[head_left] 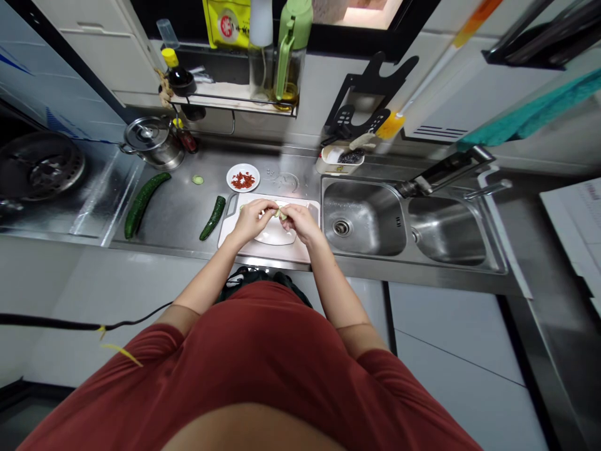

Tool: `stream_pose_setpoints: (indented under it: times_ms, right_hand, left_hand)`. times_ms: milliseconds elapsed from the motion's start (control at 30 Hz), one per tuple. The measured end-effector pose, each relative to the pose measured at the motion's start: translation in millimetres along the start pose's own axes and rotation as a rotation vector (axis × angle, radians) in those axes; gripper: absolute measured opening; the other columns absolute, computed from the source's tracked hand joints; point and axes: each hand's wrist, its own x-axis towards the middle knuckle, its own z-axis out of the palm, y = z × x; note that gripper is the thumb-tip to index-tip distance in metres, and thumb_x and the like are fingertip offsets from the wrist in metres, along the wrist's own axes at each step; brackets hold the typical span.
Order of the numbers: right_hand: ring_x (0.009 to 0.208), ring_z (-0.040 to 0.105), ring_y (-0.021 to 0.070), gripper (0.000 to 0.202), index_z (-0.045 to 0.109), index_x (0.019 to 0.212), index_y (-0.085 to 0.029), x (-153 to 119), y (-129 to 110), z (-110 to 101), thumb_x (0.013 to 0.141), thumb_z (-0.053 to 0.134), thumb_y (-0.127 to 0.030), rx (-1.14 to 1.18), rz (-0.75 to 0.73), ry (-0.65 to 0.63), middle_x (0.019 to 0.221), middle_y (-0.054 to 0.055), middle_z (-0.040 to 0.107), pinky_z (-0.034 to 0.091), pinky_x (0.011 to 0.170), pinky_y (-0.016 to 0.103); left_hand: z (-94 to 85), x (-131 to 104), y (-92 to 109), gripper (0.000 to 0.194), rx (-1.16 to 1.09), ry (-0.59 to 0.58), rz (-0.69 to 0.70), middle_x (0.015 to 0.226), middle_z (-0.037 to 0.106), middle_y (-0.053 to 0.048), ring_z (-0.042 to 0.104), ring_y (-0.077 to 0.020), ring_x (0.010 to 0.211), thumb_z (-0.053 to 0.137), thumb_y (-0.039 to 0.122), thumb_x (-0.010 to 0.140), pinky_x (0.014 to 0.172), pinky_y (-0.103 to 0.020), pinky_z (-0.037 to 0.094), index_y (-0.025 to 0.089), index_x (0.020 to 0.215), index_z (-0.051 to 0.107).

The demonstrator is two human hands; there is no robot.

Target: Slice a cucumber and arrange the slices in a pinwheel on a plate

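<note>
Over a white cutting board (300,252), my left hand (253,219) and my right hand (299,220) meet at the fingertips. Between them is a small pale green piece (280,213), which looks like cucumber; both hands pinch it. Beneath my hands lies a white dish (275,237), partly covered by them. A short length of cucumber (213,218) rests on the steel counter left of the board. Farther left is a long whole cucumber (144,203). One cut slice (198,180) lies behind the short piece. A white plate (243,178) holds chopped red pieces behind the board.
A lidded steel pot (154,144) stands at the back left, near a stove burner (42,166). On the right is a double sink (364,216) with a faucet (446,172). A wall shelf (235,100) carries bottles. A holder (340,164) with scrubbers stands behind the sink.
</note>
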Motion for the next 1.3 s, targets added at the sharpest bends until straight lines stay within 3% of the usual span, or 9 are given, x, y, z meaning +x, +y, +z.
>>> stream_pose_setpoints:
  times_ms: [100,200,333,433,700,1033,1300]
  right_hand:
    - [0.042,0.045,0.0066,0.020,0.056,0.063,-0.017,1,2,0,0.069,0.062,-0.035,0.014,-0.017,0.012,0.052,-0.003,0.053,0.036,0.040,0.017]
    - [0.045,0.046,0.0070,0.019,0.056,0.064,-0.018,1,3,0,0.069,0.062,-0.035,0.003,-0.065,0.056,0.053,-0.003,0.053,0.036,0.041,0.017]
    - [0.053,0.049,0.0086,0.018,0.057,0.065,-0.018,0,3,-1,0.070,0.060,-0.035,-0.099,-0.143,0.108,0.060,-0.002,0.056,0.037,0.043,0.017]
    - [0.056,0.048,0.0090,0.018,0.059,0.066,-0.019,0,4,-2,0.070,0.059,-0.036,-0.189,-0.173,0.126,0.062,-0.003,0.055,0.037,0.046,0.018]
    - [0.060,0.049,0.0103,0.018,0.061,0.065,-0.018,3,10,-4,0.067,0.060,-0.036,-0.253,-0.195,0.109,0.064,-0.002,0.056,0.038,0.051,0.020]
    - [0.055,0.047,0.0097,0.019,0.059,0.059,-0.018,5,18,-5,0.065,0.060,-0.036,-0.275,-0.128,0.141,0.057,-0.002,0.056,0.038,0.052,0.021]
    - [0.050,0.048,0.0091,0.016,0.060,0.059,-0.017,10,32,-10,0.065,0.059,-0.031,-0.291,-0.051,0.163,0.054,-0.002,0.056,0.039,0.051,0.020]
  left_hand:
    - [4.9,-3,-2,0.013,0.029,0.048,-0.001,0.095,0.068,-0.006,0.060,-0.0168,0.088,0.061,0.028,0.083,0.081,-0.029,0.045,0.021,0.090,0.068]
    - [13.0,-6,-7,0.024,-0.135,0.106,-0.184,0.084,0.067,-0.004,0.059,-0.0132,0.073,0.063,0.031,0.080,0.067,-0.025,0.045,0.019,0.100,0.065]
    - [19.1,-5,-11,0.038,-0.570,-0.050,-0.566,0.064,0.062,-0.001,0.051,-0.0083,0.050,0.058,0.043,0.083,0.047,-0.019,0.035,0.017,0.109,0.059]
    - [17.5,-1,-9,0.045,-0.738,-0.099,-0.680,0.072,0.065,-0.003,0.054,-0.0073,0.054,0.063,0.049,0.079,0.045,-0.016,0.033,0.018,0.111,0.057]
    - [13.9,6,-14,0.047,-0.685,-0.017,-0.606,0.075,0.063,0.001,0.058,-0.0078,0.065,0.074,0.032,0.067,0.050,-0.015,0.035,0.022,0.110,0.058]
    - [20.1,6,-25,0.045,-0.575,0.062,-0.419,0.070,0.059,0.004,0.054,-0.0073,0.061,0.071,0.024,0.068,0.056,-0.019,0.038,0.018,0.111,0.057]
    - [25.7,4,-41,0.038,-0.520,0.018,-0.395,0.070,0.061,0.002,0.054,-0.0083,0.062,0.071,0.025,0.067,0.062,-0.022,0.041,0.015,0.103,0.062]
